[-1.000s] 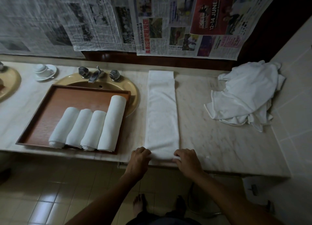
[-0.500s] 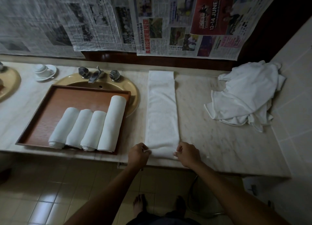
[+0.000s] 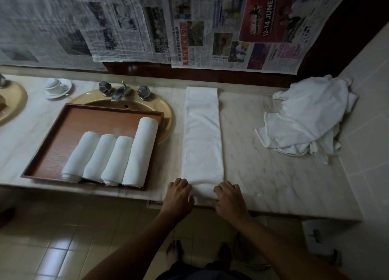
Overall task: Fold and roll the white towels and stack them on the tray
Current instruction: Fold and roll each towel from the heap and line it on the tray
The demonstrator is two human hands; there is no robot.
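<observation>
On the marble surface (image 3: 263,159), right in front of the person, lies a long folded white towel (image 3: 202,136). It is a thin strip that runs from the near edge to the back wall. Its near end is turned up into a small fat roll. The left hand (image 3: 179,195) rests on the left side of that roll and the right hand (image 3: 229,197) rests on the right side. The fingers of both hands are curled over the roll, so each grip is holding the towel.

Left of the strip sits a brown wooden tray (image 3: 52,141). Four rolled white towels (image 3: 111,155) lie on it side by side, touching. The one on the right is longer than the other three. The tray sits partly over a yellow sink (image 3: 168,113), which has a metal tap (image 3: 119,92) with two knobs. A white cup on a saucer (image 3: 57,87) stands near the back, left of the sink. Far left, a second yellow basin (image 3: 14,103) is cut off by the edge.

Well apart to the right, a heap of loose white towels (image 3: 309,119) lies crumpled in the corner by the tiled side wall. Newspaper sheets (image 3: 147,25) hang over the back wall. Below the surface there are pale floor tiles and the person's bare feet (image 3: 174,252), dim and hard to see.
</observation>
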